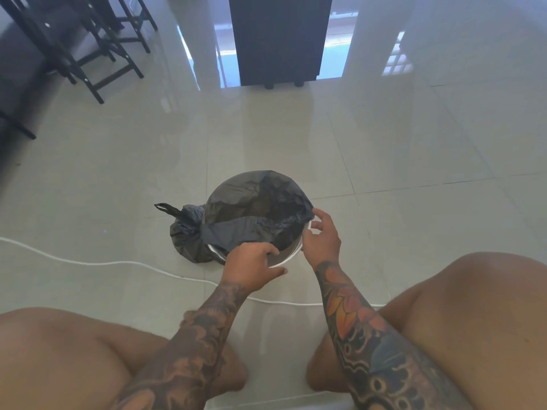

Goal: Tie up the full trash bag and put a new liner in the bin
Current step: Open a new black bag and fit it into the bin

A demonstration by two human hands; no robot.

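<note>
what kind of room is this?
Probably a home dining or living area: glossy pale tiled floor, black wooden chair legs at upper left, dark cabinet on short feet ahead.

We see two bare forearms, two bare hands and two bare knees; no sleeve, glove, watch or ring is visible on any of them. Our left forearm [189, 344] carries a dense tattoo in dark grey and black, with rounded, cloud-like and petal-like forms running from the wrist to the lower frame edge. Our right forearm [364, 335] carries a coloured tattoo: orange and red petal shapes near the wrist, then blue-grey areas with black scalloped outlines and small ring-shaped marks toward the elbow. The left hand [251, 266] and the right hand [321, 236] show no tattoo work on the visible surfaces. Both knees are uncovered.
</note>
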